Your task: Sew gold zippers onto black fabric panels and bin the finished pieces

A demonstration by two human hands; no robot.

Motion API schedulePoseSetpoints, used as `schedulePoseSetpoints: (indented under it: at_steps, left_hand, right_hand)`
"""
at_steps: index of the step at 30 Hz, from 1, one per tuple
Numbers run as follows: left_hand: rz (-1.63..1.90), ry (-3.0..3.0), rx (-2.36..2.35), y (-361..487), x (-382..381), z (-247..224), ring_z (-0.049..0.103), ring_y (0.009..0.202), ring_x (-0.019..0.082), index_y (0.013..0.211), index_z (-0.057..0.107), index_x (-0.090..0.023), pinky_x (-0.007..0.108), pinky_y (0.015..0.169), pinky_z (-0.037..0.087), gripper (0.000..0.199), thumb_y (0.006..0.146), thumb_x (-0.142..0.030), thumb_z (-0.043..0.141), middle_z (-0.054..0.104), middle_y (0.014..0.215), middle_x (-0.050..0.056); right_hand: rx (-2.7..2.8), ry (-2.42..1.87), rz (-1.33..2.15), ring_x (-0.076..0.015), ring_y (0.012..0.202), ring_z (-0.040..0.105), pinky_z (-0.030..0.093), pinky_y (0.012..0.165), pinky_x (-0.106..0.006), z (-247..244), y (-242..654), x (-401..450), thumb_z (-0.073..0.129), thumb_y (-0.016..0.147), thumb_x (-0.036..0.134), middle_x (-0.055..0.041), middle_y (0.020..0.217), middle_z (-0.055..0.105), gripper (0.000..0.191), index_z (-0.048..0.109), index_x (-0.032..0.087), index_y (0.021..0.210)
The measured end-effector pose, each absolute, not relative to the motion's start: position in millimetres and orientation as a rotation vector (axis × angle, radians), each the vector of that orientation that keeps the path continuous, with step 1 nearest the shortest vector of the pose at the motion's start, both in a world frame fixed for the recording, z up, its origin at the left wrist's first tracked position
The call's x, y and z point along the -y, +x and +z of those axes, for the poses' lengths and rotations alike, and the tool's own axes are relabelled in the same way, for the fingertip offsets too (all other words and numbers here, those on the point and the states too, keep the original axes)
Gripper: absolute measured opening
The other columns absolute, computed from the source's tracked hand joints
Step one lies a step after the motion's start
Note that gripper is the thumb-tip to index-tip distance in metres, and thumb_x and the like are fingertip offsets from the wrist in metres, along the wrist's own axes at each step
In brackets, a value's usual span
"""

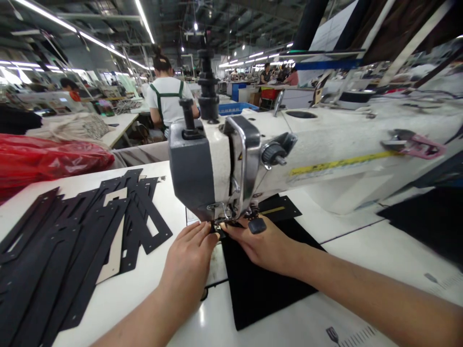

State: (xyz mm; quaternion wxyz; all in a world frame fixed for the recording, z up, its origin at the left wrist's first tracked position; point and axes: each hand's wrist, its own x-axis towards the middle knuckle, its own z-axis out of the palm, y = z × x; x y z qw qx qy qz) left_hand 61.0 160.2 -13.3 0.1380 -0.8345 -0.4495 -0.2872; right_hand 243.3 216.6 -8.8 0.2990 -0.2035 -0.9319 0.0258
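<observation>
A black fabric panel (267, 294) lies on the white table under the head of a sewing machine (217, 159). My left hand (190, 260) is left of the needle area, fingers close together and thumb tucked in, pinching the edge of the black work by the presser foot. Over the panel, my right hand (265, 246) reaches in from the right, its fingertips closed on the work beside the foot. Behind that hand, a black strip (289, 207) with small holes and a yellowish line shows. The needle point and fingertips are partly hidden.
Many black cut-out strips (83, 231) and a few beige pieces (117, 241) are spread at left. Red plastic (50, 161) lies beyond. Pink-handled snips (427, 146) rest on the machine arm. Dark fabric (430, 221) is at right. A person (170, 91) sits ahead.
</observation>
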Motion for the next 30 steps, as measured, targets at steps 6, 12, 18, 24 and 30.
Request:
schedulePoseSetpoints:
  at_steps: [6,12,18,24,30]
  left_hand:
    - [-0.798,-2.393,1.273,60.4,-161.2,-11.5,0.067,0.082,0.024,0.082,0.063,-0.01,0.043,0.075,0.055,0.024,0.089,-0.013,0.04,0.07,0.088,0.014]
    - [-0.749,-2.418,1.27,59.3,-161.4,-10.0,0.067,0.083,0.024,0.085,0.063,-0.012,0.042,0.077,0.055,0.024,0.089,-0.012,0.039,0.069,0.09,0.013]
    - [-0.776,-2.401,1.246,59.0,-164.9,-9.7,0.067,0.079,0.024,0.081,0.063,-0.01,0.042,0.075,0.055,0.026,0.089,-0.012,0.039,0.07,0.086,0.014]
    - [-0.794,-2.404,1.249,58.5,-164.8,-11.6,0.067,0.079,0.023,0.081,0.062,-0.01,0.041,0.076,0.055,0.024,0.089,-0.013,0.04,0.07,0.085,0.013]
    - [-0.826,-2.4,1.287,61.1,-165.8,-10.3,0.066,0.079,0.023,0.08,0.06,-0.011,0.04,0.076,0.054,0.022,0.088,-0.011,0.04,0.069,0.082,0.012]
  right_hand:
    - [2.467,-0.492,0.106,-0.0227,0.092,0.059,0.048,0.081,-0.037,-8.5,244.3,-219.8,0.04,0.079,0.004,-0.0116,0.094,0.064,0.027,0.06,0.014,0.093]
    - [2.508,-0.497,0.115,-0.023,0.095,0.058,0.047,0.084,-0.036,-7.2,243.9,-220.6,0.039,0.079,0.005,-0.0135,0.096,0.063,0.025,0.061,0.012,0.09]
    - [2.503,-0.5,0.106,-0.0224,0.09,0.059,0.048,0.081,-0.035,-9.1,242.9,-222.1,0.04,0.079,0.005,-0.0123,0.092,0.064,0.023,0.061,0.013,0.086]
    - [2.493,-0.502,0.093,-0.0222,0.09,0.059,0.047,0.08,-0.035,-9.0,242.3,-222.3,0.04,0.08,0.005,-0.0121,0.094,0.065,0.027,0.061,0.013,0.094]
    - [2.495,-0.569,0.08,-0.0221,0.082,0.059,0.048,0.075,-0.034,-13.8,241.2,-224.0,0.045,0.078,0.005,-0.0109,0.09,0.065,0.022,0.062,0.014,0.087]
